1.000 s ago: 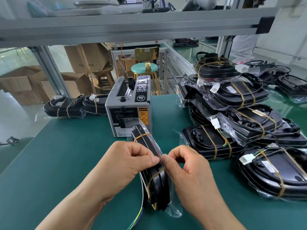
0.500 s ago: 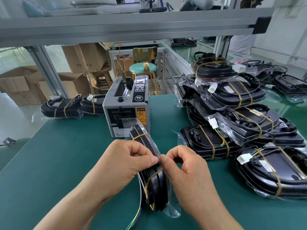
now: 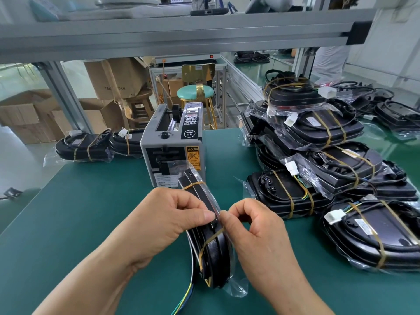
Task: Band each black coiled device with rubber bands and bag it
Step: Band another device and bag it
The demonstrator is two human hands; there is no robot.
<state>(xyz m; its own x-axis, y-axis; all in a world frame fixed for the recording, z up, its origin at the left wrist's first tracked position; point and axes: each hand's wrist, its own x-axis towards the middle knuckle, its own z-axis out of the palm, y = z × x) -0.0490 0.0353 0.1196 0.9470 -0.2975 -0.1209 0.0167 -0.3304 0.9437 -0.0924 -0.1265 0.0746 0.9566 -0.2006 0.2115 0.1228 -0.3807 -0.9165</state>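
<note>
Upright, the black device wears two tan rubber bands inside clear bag.

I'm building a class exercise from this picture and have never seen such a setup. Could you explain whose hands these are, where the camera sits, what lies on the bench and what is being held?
There is no robot here. The camera is worn on a person's head and looks down at their own hands. The left hand holds a black device on edge. It is wrapped with yellowish rubber bands and sits in a clear bag, and the right hand pinches the bag's edge. On the green bench stand a grey machine with a caution label, a pile of bagged devices on the right, and two more at far left.
</note>
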